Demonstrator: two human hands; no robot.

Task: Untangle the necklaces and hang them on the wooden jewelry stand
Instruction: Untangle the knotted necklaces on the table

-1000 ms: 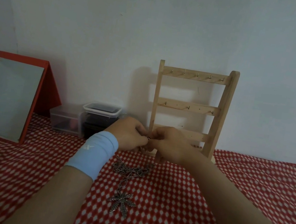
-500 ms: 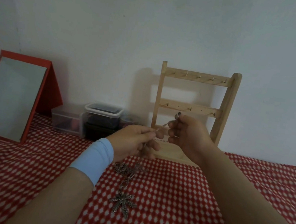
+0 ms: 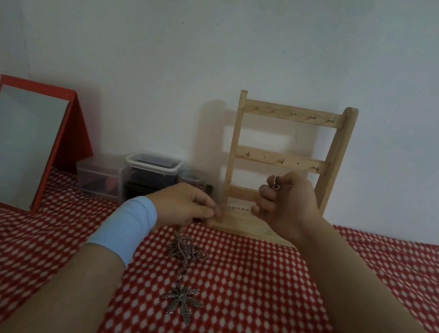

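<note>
Well in front of the stand (image 3: 282, 159), a leaf pendant (image 3: 181, 303) lies on the checked cloth (image 3: 249, 300), its chain (image 3: 186, 250) heaped closer to the stand, where the left hand (image 3: 186, 207) pinches a strand in a tight grip by the stand's base and the right hand (image 3: 287, 205) closes its grip on a clasp (image 3: 276, 183) before the lowest bar.

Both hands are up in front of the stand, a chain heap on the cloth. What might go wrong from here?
1. The chain lies heaped and looks knotted; if the left hand and right hand pull apart, it may tighten.
2. The leaf pendant has pointed tips that might snag the chain or checked cloth when lifted.
3. The right hand is close to the wooden stand and might knock it.
</note>
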